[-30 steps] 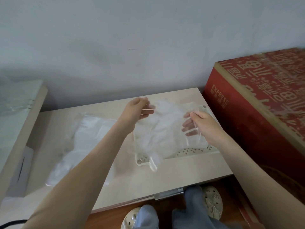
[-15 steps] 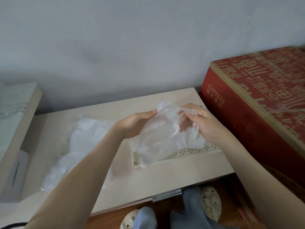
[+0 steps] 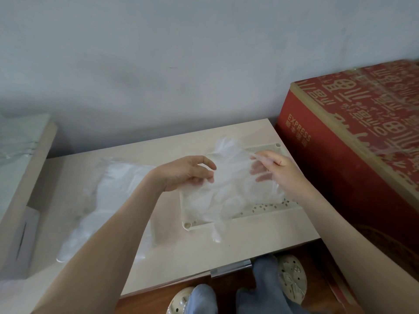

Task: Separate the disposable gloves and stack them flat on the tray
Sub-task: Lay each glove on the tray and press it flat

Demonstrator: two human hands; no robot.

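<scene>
A clear disposable glove (image 3: 231,177) is stretched between my two hands just above the cream perforated tray (image 3: 260,214). My left hand (image 3: 188,173) pinches its left edge with curled fingers. My right hand (image 3: 276,171) pinches its right edge, and some of its fingers show through the film. More clear gloves lie flat on the tray beneath, with one finger tip hanging over the tray's front rim. A loose pile of clear gloves (image 3: 106,200) lies on the table (image 3: 181,257) to the left, partly hidden by my left forearm.
A big red cardboard box (image 3: 353,141) stands tight against the table's right side. A pale board or shelf (image 3: 20,177) rises at the far left. The wall is close behind. Feet in slippers (image 3: 290,279) show below the table's front edge.
Both hands have lowered the held glove toward the tray and drawn a little apart, so the film is spread wider. The camera view has shifted slightly.
</scene>
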